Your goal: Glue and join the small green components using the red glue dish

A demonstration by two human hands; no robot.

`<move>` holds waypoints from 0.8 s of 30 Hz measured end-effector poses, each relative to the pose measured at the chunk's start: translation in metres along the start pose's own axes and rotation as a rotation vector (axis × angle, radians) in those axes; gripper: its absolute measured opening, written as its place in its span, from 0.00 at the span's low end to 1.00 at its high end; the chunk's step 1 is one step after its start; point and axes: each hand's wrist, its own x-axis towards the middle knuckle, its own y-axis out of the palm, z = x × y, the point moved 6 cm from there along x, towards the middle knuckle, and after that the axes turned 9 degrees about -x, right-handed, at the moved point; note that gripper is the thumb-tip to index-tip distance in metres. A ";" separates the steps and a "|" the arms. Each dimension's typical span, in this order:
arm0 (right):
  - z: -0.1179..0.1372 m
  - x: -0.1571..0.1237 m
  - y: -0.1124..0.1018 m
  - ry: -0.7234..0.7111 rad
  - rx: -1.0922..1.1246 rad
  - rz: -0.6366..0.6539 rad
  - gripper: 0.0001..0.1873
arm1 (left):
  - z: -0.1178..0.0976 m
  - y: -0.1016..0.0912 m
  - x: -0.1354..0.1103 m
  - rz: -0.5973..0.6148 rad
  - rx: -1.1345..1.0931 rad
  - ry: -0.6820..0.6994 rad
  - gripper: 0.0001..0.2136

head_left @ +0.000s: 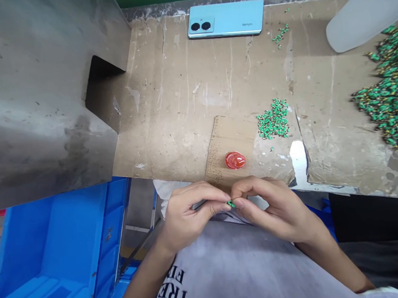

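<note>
My left hand (186,213) pinches a thin grey metal tool (199,205) whose tip points right. My right hand (267,205) pinches a tiny green part (231,204) between thumb and fingers. Both hands meet just below the near edge of the cardboard-covered bench (183,123), above my lap. The tool tip touches or nearly touches the green part. A small red cap (235,160) lies on the cardboard right above my hands. A small heap of green parts (274,124) sits further up to the right.
A light blue phone (226,19) lies face down at the back. A big pile of green parts (391,94) fills the right side, beside a white object (363,15). A grey metal chute (38,96) stands at left above a blue crate (56,249).
</note>
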 end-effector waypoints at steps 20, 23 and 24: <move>0.003 -0.002 -0.002 0.049 -0.006 -0.001 0.05 | 0.014 -0.002 -0.001 -0.099 -0.225 -0.139 0.02; 0.004 -0.003 -0.001 0.049 0.009 0.003 0.06 | 0.014 -0.002 0.000 -0.098 -0.221 -0.103 0.04; 0.004 -0.003 -0.001 0.052 0.013 0.004 0.06 | 0.014 -0.002 0.000 -0.094 -0.212 -0.085 0.04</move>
